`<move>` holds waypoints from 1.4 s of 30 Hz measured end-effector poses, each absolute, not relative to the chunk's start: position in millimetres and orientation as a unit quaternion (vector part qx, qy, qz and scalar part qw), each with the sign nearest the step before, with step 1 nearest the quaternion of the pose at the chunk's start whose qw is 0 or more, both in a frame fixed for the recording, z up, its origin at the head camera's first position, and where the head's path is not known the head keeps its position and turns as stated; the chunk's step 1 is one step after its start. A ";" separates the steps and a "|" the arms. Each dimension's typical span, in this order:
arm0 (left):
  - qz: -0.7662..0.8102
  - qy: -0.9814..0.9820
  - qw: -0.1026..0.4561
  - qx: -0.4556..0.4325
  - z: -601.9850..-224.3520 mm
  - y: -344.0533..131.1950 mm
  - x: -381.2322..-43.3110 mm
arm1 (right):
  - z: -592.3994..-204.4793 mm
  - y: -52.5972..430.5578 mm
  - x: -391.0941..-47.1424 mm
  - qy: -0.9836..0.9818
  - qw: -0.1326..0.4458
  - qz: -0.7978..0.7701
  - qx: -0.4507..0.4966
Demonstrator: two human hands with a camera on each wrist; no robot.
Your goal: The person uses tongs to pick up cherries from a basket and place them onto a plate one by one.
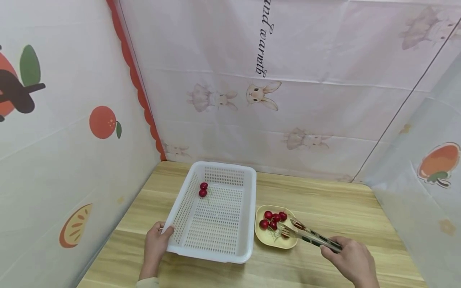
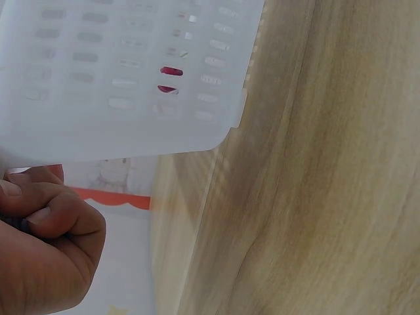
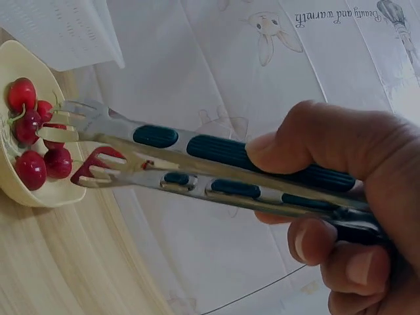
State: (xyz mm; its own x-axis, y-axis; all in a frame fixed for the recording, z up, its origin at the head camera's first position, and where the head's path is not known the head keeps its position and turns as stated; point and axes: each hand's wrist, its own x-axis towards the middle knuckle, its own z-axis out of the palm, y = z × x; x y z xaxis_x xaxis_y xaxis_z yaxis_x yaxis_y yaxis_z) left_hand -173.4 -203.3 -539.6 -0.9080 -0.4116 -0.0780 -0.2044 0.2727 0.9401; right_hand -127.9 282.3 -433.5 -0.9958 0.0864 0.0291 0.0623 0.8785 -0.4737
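My left hand [image 1: 157, 245] grips the rim of a white slotted plastic basket [image 1: 251, 208] at its near left corner. Two cherries [image 1: 203, 189] lie inside along the basket's left wall; red shows through its slots in the left wrist view. My right hand [image 1: 351, 256] holds metal kitchen tongs [image 3: 216, 147] with dark green grip pads, thumb on one arm and fingers curled under the other. The tongs' arms stand apart, their toothed ends over the right side of a pale yellow dish [image 1: 260, 236]. Several red cherries with stems [image 3: 31, 169] sit in that dish.
Dish and basket stand side by side on a wood-grain table [image 1: 324, 196]. Printed cloth walls enclose it: a fruit-patterned one [image 1: 79, 160] on the left, a rabbit-patterned one [image 1: 230, 52] behind, and another [image 1: 432, 200] on the right.
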 end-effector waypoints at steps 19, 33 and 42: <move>-0.561 -0.798 0.077 0.206 -537.2 -203.5 -171.2 | -408.4 255.8 -147.8 -0.956 0.040 0.286 -0.057; -0.566 -0.796 0.084 0.199 -536.0 -201.9 -171.3 | -405.6 237.1 -162.6 -0.901 0.056 0.420 -0.091; -0.570 -0.793 0.081 0.201 -534.0 -202.6 -172.3 | -415.5 212.2 -176.3 -0.884 0.090 0.453 -0.080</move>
